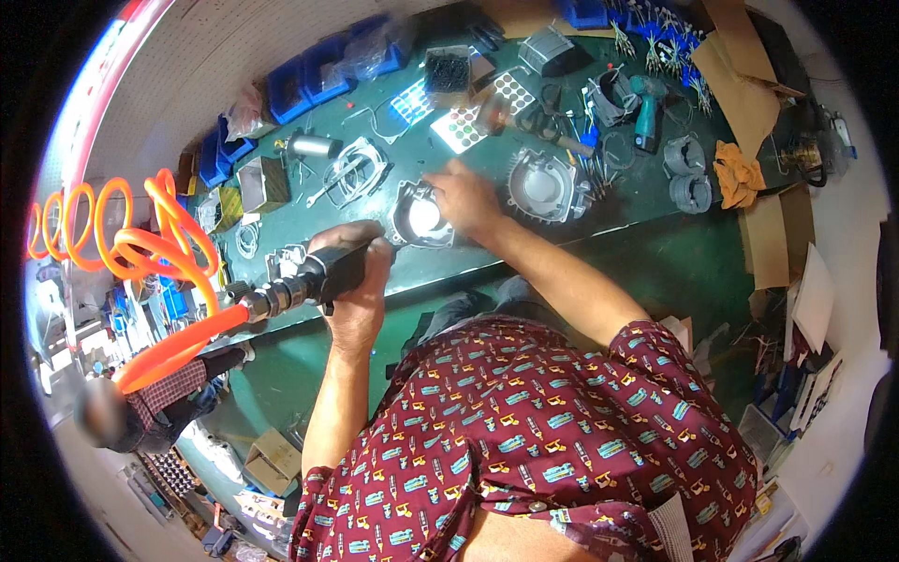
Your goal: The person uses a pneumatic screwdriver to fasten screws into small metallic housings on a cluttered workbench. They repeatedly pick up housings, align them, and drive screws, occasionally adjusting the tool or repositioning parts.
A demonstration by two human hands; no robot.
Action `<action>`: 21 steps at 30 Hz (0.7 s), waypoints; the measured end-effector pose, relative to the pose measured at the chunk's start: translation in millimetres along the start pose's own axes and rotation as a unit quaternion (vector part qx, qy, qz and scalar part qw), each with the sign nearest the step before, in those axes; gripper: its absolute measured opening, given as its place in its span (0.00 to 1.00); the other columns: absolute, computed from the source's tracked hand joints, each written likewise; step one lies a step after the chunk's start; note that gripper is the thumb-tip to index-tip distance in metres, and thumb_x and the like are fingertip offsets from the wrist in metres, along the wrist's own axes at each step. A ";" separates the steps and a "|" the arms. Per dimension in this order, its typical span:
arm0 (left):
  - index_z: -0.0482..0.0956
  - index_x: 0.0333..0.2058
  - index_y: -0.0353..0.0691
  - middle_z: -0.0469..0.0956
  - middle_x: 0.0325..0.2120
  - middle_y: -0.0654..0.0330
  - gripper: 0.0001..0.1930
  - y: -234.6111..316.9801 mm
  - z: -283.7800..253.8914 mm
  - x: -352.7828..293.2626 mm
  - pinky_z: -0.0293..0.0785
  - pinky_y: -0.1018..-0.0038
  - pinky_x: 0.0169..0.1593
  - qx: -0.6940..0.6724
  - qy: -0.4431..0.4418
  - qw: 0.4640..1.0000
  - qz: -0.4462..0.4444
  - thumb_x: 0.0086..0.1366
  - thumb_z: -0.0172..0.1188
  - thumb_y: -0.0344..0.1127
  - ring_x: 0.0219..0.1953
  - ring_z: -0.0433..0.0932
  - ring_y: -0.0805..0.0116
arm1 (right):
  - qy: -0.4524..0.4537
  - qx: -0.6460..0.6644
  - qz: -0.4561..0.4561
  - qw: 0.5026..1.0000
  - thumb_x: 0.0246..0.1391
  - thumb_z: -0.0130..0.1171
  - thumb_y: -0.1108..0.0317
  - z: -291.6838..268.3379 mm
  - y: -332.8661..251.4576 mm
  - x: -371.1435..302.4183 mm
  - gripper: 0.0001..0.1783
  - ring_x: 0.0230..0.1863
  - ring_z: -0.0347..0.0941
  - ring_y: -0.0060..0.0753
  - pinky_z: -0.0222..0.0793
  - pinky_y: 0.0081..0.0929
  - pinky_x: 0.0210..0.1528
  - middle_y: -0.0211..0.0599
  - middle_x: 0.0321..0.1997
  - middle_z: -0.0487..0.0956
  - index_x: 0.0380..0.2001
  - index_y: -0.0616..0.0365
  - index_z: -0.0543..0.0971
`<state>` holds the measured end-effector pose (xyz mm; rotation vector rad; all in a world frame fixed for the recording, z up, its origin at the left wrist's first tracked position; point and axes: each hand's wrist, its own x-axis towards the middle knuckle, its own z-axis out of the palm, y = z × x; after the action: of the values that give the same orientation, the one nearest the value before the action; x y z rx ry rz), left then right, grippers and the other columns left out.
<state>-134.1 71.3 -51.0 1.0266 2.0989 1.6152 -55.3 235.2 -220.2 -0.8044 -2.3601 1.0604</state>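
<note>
My left hand [351, 272] is wrapped round a black air gun [339, 275], whose metal coupling joins an orange coiled hose [178, 351]. The gun's front end reaches the left side of a round cast-metal housing [423, 214] near the table's front edge. On that housing's right and far rim lies my right hand [465, 199], fingers bent and closed over the edge. The fingertips are partly hidden. A second, similar metal housing [542, 186] lies open side up to the right of my right hand.
Behind the housings are a metal frame with cables [356, 173], a sticker sheet [459, 129] and a box of small black parts [448, 75]. A teal power drill [646, 112], an orange cloth [737, 174] and cardboard [740, 80] are at right. Blue bins [290, 89] line the back left. Another person [154, 403] is at far left.
</note>
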 end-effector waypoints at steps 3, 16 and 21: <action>0.68 0.44 0.39 0.78 0.40 0.53 0.14 -8.5 2.2 -5.2 0.73 0.64 0.54 -0.052 0.017 0.998 -0.018 0.61 0.59 0.21 0.43 0.78 0.63 | 0.000 -0.011 0.003 1.000 0.54 0.53 0.71 2.7 0.0 -0.7 0.16 0.38 0.78 0.52 0.75 0.46 0.41 0.44 0.39 0.76 0.43 0.46 0.84; 0.70 0.45 0.38 0.77 0.43 0.51 0.14 -34.0 16.7 0.5 0.71 0.54 0.60 -0.041 0.041 0.997 0.043 0.62 0.59 0.20 0.47 0.77 0.59 | -0.050 0.037 0.045 0.997 0.54 0.51 0.70 -5.4 -1.7 5.8 0.16 0.41 0.77 0.52 0.74 0.46 0.43 0.44 0.41 0.76 0.43 0.45 0.83; 0.68 0.40 0.39 0.78 0.39 0.51 0.12 -36.2 21.5 4.7 0.71 0.49 0.59 -0.067 -0.005 0.994 0.091 0.60 0.57 0.18 0.47 0.78 0.57 | -0.023 0.023 0.027 0.999 0.54 0.52 0.70 0.1 2.0 4.9 0.16 0.42 0.77 0.52 0.74 0.46 0.43 0.45 0.41 0.76 0.43 0.51 0.83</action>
<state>-136.8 85.8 -90.7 1.2056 1.9071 1.8044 -58.3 239.4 -221.1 -0.8401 -2.3553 1.1615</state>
